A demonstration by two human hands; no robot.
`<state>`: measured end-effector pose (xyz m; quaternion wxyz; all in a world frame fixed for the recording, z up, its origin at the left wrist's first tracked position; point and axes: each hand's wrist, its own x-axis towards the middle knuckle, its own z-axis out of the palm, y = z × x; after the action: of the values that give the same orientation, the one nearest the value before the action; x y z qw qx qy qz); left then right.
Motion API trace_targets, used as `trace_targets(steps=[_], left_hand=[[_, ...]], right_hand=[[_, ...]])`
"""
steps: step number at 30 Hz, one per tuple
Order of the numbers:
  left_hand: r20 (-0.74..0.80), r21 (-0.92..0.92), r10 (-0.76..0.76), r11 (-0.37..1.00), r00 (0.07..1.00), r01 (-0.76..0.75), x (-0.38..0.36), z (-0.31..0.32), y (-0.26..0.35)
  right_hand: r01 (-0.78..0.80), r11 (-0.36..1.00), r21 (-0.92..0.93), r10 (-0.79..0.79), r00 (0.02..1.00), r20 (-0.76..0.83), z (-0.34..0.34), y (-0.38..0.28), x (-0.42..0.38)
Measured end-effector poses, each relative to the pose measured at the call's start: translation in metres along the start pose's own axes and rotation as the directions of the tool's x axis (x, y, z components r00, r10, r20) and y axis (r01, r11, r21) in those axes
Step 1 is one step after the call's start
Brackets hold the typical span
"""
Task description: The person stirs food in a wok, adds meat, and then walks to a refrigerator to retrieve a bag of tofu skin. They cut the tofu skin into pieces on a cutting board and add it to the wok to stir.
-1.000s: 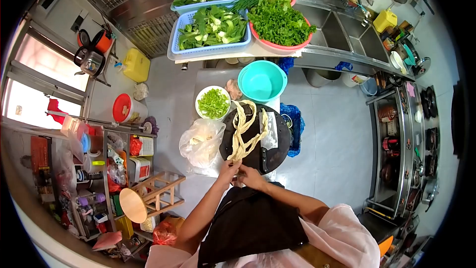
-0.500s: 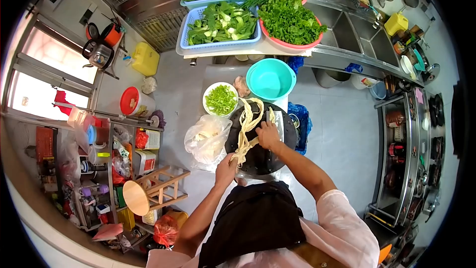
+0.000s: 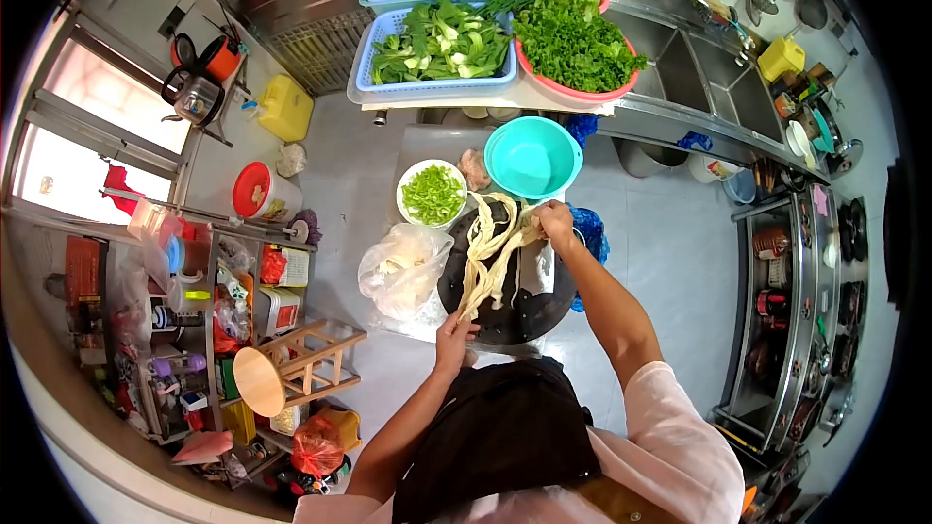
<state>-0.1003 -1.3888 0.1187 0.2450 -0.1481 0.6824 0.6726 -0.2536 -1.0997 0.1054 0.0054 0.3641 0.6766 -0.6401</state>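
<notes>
Long, pale cream strips [image 3: 482, 262], looking like tofu skin, lie in a loose loop over a round black chopping board [image 3: 505, 328]. My left hand [image 3: 453, 342] pinches their near end at the board's lower left edge. My right hand [image 3: 555, 223] is closed on the bunched far end, at the board's upper right. Between the strips and my right forearm, a cleaver [image 3: 537, 270] lies flat on the board, its silver blade showing. To the left stand a clear plastic bag [image 3: 403, 272] with pale contents and a white bowl of chopped greens [image 3: 433, 194].
A turquoise basin [image 3: 532, 159] stands behind the board, beside a pinkish lump [image 3: 474, 169]. Leafy vegetables fill a blue basket [image 3: 432, 86] and a pink basin [image 3: 573, 92] on the far counter, next to the steel sink [image 3: 660, 53]. A wooden stool [image 3: 260, 380] is at left.
My right hand has moved up and right from beside the cleaver, carrying the far end of the strips across. My left hand has shifted slightly down, still on the near end.
</notes>
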Motion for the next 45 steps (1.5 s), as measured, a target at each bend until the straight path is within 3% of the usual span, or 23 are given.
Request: trace_targets(steps=[3,5,8,11,17,19,20,21,23,24,26,27,29,30,31,33,35,37,39,41,42,43,45], left_hand=[[0.025,0.02,-0.028,0.999,0.999,0.027,0.004,-0.005,-0.023],[0.04,0.138,-0.087,0.987,0.995,0.081,0.002,-0.005,-0.032],[0.029,0.346,-0.036,0.938,0.999,0.023,-0.002,-0.005,-0.03],[0.01,0.463,-0.048,0.885,0.999,0.038,-0.004,-0.002,-0.011],[-0.042,0.61,-0.051,0.79,0.998,0.066,0.01,-0.009,-0.02],[-0.045,0.643,-0.065,0.762,0.997,0.078,0.01,-0.007,-0.009],[-0.045,0.642,-0.063,0.763,0.997,0.077,0.01,-0.007,-0.008],[-0.053,0.672,-0.035,0.738,0.998,0.062,0.009,-0.008,-0.007],[-0.059,0.702,-0.004,0.711,0.998,0.045,0.008,-0.007,-0.001],[-0.067,0.731,-0.029,0.679,0.997,0.069,0.006,-0.007,0.003],[-0.081,0.756,-0.055,0.647,0.995,0.098,0.0,-0.006,0.015],[-0.082,0.805,-0.019,0.588,0.996,0.077,-0.003,-0.003,0.021],[-0.076,0.849,0.019,0.525,0.997,0.055,0.0,0.008,0.031],[-0.098,0.864,0.26,0.501,0.961,-0.047,0.004,0.019,0.033],[-0.113,0.88,0.486,0.455,0.867,-0.14,0.008,0.028,0.035],[-0.099,0.895,0.489,0.424,0.867,-0.138,0.024,0.039,0.029],[-0.095,0.909,0.49,0.398,0.867,-0.126,0.034,0.043,0.023],[0.024,0.922,0.304,0.362,0.952,-0.139,0.037,0.04,0.02],[0.013,0.908,0.307,0.395,0.952,-0.14,0.034,0.036,0.017],[0.002,0.863,0.49,0.439,0.872,-0.249,0.019,0.028,0.029],[-0.014,0.823,0.522,0.491,0.853,-0.287,0.012,0.018,0.037],[-0.072,0.789,0.55,0.542,0.832,-0.29,0.006,0.004,0.047],[-0.397,0.69,0.669,0.669,0.628,-0.276,-0.013,-0.018,0.07]], right_hand=[[-0.058,0.979,0.193,0.049,0.997,0.055,0.003,0.0,-0.001],[-0.099,0.984,0.149,0.092,0.994,0.052,0.003,-0.001,0.002],[-0.114,0.992,0.047,0.113,0.993,0.025,0.004,0.004,0.008],[0.025,0.998,-0.053,-0.024,0.999,0.021,-0.001,0.01,0.014],[0.133,0.989,-0.065,-0.105,0.942,0.32,-0.026,-0.006,-0.003],[0.462,0.841,-0.281,-0.287,0.822,0.492,-0.031,-0.005,-0.006],[0.46,0.818,-0.345,-0.204,0.794,0.573,-0.032,-0.008,-0.01],[0.688,0.545,-0.48,-0.233,0.674,0.701,-0.032,-0.016,-0.017],[0.765,0.36,-0.534,-0.202,0.622,0.756,-0.035,-0.01,-0.02],[0.766,0.359,-0.533,-0.204,0.622,0.756,-0.034,-0.007,-0.022],[0.507,0.519,-0.688,-0.41,0.854,0.32,-0.029,-0.003,-0.027],[0.51,0.518,-0.687,-0.409,0.853,0.325,-0.027,-0.002,-0.029],[0.224,0.697,-0.681,-0.281,0.959,0.027,-0.025,-0.001,-0.031],[0.249,0.676,-0.693,-0.334,0.943,0.013,-0.019,0.023,-0.016],[0.175,0.735,-0.655,-0.223,0.975,0.01,-0.013,0.045,0.001],[0.281,0.694,-0.663,-0.344,0.938,0.038,-0.002,0.058,0.004],[0.201,0.735,-0.647,-0.251,0.968,0.016,0.011,0.052,0.006],[0.106,0.945,-0.309,-0.113,0.994,-0.006,0.02,0.039,0.002],[0.139,0.972,-0.191,-0.133,0.99,0.044,0.025,0.032,-0.007],[0.369,0.666,-0.649,-0.444,0.895,0.053,0.029,0.023,-0.018],[0.376,0.647,-0.663,-0.471,0.881,0.039,0.034,0.012,-0.035],[0.521,0.589,-0.618,-0.612,0.787,0.081,0.038,0.005,-0.046],[0.568,0.746,-0.348,-0.516,0.823,0.239,0.062,-0.024,-0.081]])
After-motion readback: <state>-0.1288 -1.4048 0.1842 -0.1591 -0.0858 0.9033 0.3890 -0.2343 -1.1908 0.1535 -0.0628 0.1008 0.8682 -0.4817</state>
